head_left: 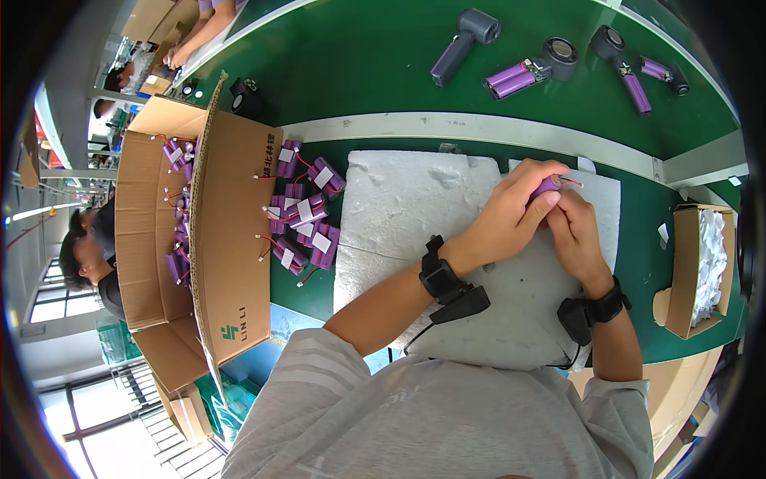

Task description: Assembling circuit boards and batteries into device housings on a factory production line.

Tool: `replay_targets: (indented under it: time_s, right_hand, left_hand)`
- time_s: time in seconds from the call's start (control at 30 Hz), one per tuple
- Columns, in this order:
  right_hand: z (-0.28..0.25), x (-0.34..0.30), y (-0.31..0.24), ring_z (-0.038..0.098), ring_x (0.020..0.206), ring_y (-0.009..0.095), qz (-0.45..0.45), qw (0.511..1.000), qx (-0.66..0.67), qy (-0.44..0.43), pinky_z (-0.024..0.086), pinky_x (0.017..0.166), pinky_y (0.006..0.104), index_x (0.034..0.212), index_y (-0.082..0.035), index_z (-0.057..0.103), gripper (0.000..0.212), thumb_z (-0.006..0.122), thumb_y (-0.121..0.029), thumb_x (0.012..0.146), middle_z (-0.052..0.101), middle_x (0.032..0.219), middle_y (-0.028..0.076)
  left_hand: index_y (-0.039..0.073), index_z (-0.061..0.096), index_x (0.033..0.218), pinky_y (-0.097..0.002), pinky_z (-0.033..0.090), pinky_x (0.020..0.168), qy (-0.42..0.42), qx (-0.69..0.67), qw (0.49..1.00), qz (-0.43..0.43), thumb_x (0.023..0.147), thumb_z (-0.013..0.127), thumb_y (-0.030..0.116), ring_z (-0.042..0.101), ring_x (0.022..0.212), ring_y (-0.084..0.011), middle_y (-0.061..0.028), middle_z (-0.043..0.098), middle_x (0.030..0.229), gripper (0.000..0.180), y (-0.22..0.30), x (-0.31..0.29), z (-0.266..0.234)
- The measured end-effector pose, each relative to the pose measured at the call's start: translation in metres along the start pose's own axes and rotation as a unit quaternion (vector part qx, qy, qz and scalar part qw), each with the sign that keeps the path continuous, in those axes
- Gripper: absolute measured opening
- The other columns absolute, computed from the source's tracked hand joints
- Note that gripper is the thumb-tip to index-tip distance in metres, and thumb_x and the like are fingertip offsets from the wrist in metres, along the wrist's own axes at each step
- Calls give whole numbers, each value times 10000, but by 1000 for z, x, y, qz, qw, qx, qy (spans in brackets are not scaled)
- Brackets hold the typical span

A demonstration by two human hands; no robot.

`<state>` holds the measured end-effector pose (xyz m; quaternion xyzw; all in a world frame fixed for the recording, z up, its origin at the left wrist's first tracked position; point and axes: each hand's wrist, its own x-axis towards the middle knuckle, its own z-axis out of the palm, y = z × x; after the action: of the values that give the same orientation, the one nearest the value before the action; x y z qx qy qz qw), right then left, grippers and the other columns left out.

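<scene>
Above the right part of a white foam pad [415,199], my two hands come together around a purple battery pack [546,186]. My left hand [517,203] is closed on it from the left, with the thumb and fingers around its upper end. Fingers of my right hand [579,239] press against it from below and the right. A red lead with a small white plug sticks out to the right of the pack. Most of the pack is hidden by my fingers. Left of the foam lies a pile of similar purple battery packs [322,177] with white labels and red leads.
At the left stands an open cardboard box [231,239] holding more packs. A small carton [678,295] with white pieces is at the right. Beyond a white rail [447,126] lie a dark handheld device [467,44] and several opened ones. Other people are at the far left.
</scene>
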<state>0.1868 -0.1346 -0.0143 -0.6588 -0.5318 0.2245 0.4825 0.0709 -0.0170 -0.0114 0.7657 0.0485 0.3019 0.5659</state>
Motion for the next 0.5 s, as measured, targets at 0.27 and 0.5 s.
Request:
replay_targets:
  time_s: [0.27,0.5]
  right_hand:
    - [-1,1,-10,552,693,251,16,1000,2,17,453,644,338,968,6,589,111,544,-80,916,613,796,116]
    - [-1,1,-13,542,685,291,17,999,10,29,443,634,364,958,-9,595,94,565,-87,916,614,781,134]
  left_hand:
    - [32,514,1259,-308,451,845,17,-24,999,-29,995,476,194,545,926,-182,-97,571,1039,312,2,1,1]
    - [33,522,1252,-295,453,828,18,-23,999,-41,993,490,200,544,904,-169,-83,578,1011,310,3,0,1]
